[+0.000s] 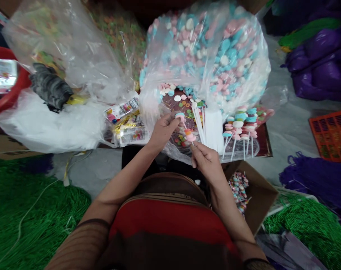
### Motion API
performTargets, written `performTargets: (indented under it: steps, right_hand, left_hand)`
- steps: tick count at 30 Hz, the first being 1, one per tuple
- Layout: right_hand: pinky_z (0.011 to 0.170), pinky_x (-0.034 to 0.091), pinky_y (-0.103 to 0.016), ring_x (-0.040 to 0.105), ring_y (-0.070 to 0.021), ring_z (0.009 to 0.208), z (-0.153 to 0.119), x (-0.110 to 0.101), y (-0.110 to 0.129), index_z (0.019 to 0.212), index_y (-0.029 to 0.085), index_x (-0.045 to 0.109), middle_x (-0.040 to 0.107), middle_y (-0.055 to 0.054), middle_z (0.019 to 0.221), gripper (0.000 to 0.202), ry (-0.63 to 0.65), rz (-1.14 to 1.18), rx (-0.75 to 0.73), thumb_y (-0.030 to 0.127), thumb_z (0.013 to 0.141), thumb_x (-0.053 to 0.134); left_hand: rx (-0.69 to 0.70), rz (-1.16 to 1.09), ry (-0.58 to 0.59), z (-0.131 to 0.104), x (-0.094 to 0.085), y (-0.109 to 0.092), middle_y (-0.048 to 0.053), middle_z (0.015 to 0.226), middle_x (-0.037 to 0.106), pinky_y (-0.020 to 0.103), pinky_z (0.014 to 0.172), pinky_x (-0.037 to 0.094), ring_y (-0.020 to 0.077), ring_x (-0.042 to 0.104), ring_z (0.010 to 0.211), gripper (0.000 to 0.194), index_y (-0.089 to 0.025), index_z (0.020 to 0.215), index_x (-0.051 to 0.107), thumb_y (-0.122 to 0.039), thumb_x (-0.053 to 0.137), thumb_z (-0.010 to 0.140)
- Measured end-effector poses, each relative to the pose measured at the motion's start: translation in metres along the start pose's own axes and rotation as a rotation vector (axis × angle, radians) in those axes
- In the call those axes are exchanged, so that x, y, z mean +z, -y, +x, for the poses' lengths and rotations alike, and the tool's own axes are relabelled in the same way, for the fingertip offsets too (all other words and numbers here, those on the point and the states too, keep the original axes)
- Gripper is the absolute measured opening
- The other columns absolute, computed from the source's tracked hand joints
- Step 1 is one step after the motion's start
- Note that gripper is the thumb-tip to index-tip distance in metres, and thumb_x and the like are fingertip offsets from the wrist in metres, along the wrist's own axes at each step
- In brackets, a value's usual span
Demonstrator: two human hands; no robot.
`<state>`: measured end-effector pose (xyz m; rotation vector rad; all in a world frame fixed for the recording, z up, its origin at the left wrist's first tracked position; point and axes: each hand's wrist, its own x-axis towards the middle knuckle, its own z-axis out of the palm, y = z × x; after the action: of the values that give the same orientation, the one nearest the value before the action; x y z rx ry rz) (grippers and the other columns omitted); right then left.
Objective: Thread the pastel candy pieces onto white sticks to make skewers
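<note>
My right hand (208,160) pinches the lower end of a white stick that carries a candy skewer (189,135) of pink and orange pieces. At the stick's upper end, my left hand (164,132) pinches a pink and blue candy (180,116) between thumb and fingers. Whether the stick's tip has gone into that candy I cannot tell. Beyond the hands, small ring candies (184,104) and loose pink, white and blue candies (168,90) lie on the dark table. White sticks (214,131) lie right of them, beside several filled candy skewers (239,123).
A large clear bag of candies (229,48) covers the table's back. At left are printed packets (133,135), a white plastic bag (52,125) and a red basin (21,80). An open cardboard box (262,198) with wrapped candies stands below right, near an orange crate (332,135).
</note>
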<state>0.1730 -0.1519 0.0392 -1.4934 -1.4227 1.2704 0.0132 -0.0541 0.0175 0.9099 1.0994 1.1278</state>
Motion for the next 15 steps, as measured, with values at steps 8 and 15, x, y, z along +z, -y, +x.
performTargets:
  steps: [8,15]
  right_hand:
    - [0.053,0.034,-0.026,0.039,-0.0117,0.048,0.0006,-0.0022,-0.0007,0.104,0.016,0.079,0.044,0.006,0.05,0.045,-0.007,-0.027,0.018,0.053,0.098,0.054]
    - [0.053,0.033,-0.025,0.039,-0.0123,0.051,0.0024,-0.002,-0.0037,0.101,0.017,0.079,0.044,0.005,0.053,0.043,-0.038,-0.028,0.015,0.053,0.098,0.054]
  left_hand:
    - [0.089,0.058,0.014,0.0036,-0.0063,0.0072,0.001,0.086,0.076,0.021,0.076,0.055,0.0104,0.069,0.077,0.013,-0.021,0.1,0.073,-0.028,0.064,0.094]
    - [0.083,0.057,0.013,0.0028,-0.0059,0.0058,0.001,0.09,0.078,0.022,0.074,0.056,0.0107,0.07,0.077,0.01,-0.021,0.099,0.074,-0.022,0.07,0.089]
